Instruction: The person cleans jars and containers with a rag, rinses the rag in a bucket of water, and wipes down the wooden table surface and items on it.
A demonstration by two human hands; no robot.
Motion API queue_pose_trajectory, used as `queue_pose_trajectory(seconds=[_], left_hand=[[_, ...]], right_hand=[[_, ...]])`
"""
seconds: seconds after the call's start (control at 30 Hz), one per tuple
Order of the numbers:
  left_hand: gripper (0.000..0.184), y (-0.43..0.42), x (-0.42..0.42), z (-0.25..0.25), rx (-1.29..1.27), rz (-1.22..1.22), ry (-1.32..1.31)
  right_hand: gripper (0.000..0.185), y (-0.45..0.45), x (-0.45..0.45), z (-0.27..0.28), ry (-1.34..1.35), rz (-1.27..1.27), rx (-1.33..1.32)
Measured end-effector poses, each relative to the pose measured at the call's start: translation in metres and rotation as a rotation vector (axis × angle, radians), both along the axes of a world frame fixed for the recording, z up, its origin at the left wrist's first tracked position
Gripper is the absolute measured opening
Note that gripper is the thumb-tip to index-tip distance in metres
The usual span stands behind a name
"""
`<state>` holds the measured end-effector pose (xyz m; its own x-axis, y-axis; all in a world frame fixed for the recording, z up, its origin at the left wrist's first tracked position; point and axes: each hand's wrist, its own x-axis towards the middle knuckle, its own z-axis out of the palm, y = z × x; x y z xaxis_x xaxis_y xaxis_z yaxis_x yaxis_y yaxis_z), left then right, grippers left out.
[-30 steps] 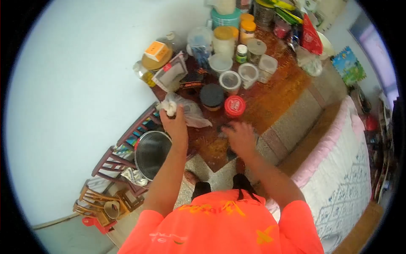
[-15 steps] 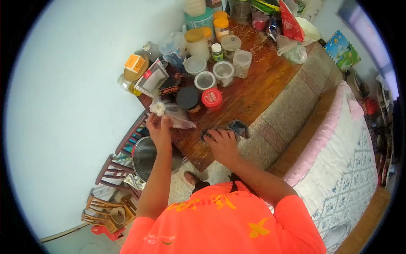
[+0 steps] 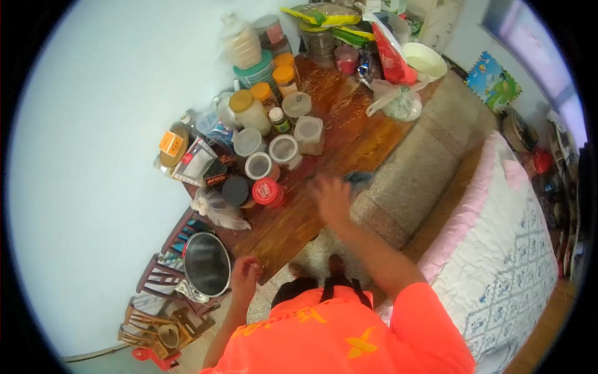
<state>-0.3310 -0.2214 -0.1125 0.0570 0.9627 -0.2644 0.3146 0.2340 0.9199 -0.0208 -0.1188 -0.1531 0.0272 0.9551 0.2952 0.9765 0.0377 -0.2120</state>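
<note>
Okay, dark cloth (image 3: 359, 179) sits just right of centre, edge of the bench (image 3: 374, 140), beside my right hand (image 3: 331, 198); blur, can't tell whether it's gripping. Probably light, soft, limp; I'd bunch its middle. Left hand (image 3: 245, 273), lower left of centre: curled, grip unclear.

cloth (image 3: 359, 177): blue | table (image 3: 349, 134): reddish-brown | lid (image 3: 267, 191): red | quilt (image 3: 498, 274): white, blue-patterned, pink-edged | shirt (image 3: 299, 349): orange, yellow print

Passage over tabletop (image 3: 364, 131) beside jars (image 3: 284, 148)
</note>
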Motion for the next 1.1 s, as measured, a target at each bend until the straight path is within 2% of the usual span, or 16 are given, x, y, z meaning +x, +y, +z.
queue_pose_trajectory(seconds=[0.07,0.1,0.17,0.23,0.3,0.37,0.47,0.53,0.67,0.73,0.77,0.83,0.9,0.97,1.03,1.1], left_hand=[[0.016,0.004,0.022,0.016,-0.053,-0.011,0.012],[0.016,0.01,0.032,0.028,0.007,-0.17,0.13],[0.016,0.022,0.049,0.043,0.124,-0.403,0.291],[0.016,0.034,0.063,0.049,0.185,-0.492,0.258],[0.015,0.039,0.069,0.041,0.196,-0.602,0.238],[0.016,0.045,0.08,0.044,0.241,-0.669,0.182],[0.017,0.06,0.1,0.063,0.287,-0.75,0.121],[0.018,0.077,0.122,0.08,0.288,-0.762,0.105],[0.027,0.14,0.203,0.101,0.623,-0.761,0.144],[0.034,0.177,0.257,0.104,0.824,-0.799,0.213],[0.038,0.191,0.287,0.106,0.802,-0.786,0.241],[0.046,0.221,0.348,0.103,0.855,-0.756,0.304],[0.055,0.248,0.399,0.08,0.968,-0.729,0.436],[0.064,0.266,0.439,0.074,0.96,-0.704,0.617],[0.068,0.276,0.463,0.069,0.891,-0.644,0.73],[0.066,0.28,0.475,0.046,0.938,-0.666,0.77]], right_hand=[[0.037,-0.028,-0.021,0.006,0.1,0.211,0.063],[0.038,-0.033,-0.024,0.007,0.159,0.303,0.094],[0.039,-0.029,-0.008,0.005,0.159,0.3,0.073],[0.041,-0.015,0.022,0.007,0.142,0.28,0.064],[0.041,0.006,0.06,0.009,0.0,0.004,-0.005],[0.04,0.036,0.108,-0.011,-0.03,-0.199,0.101],[0.037,0.063,0.147,-0.007,-0.031,-0.336,0.119],[0.035,0.073,0.142,-0.004,-0.019,-0.386,-0.008],[0.044,0.047,0.082,0.003,-0.051,0.088,-0.181],[0.046,0.039,0.069,-0.074,0.755,0.41,0.087],[0.046,0.04,0.077,-0.06,0.759,0.422,0.083],[0.042,0.041,0.096,-0.012,0.062,0.156,0.082],[0.039,0.064,0.148,-0.026,0.149,0.106,0.198],[0.039,0.086,0.21,-0.036,0.184,-0.05,-0.152],[0.039,0.095,0.266,-0.015,0.126,-0.028,-0.144],[0.038,0.09,0.269,0.007,0.057,0.061,-0.114]])
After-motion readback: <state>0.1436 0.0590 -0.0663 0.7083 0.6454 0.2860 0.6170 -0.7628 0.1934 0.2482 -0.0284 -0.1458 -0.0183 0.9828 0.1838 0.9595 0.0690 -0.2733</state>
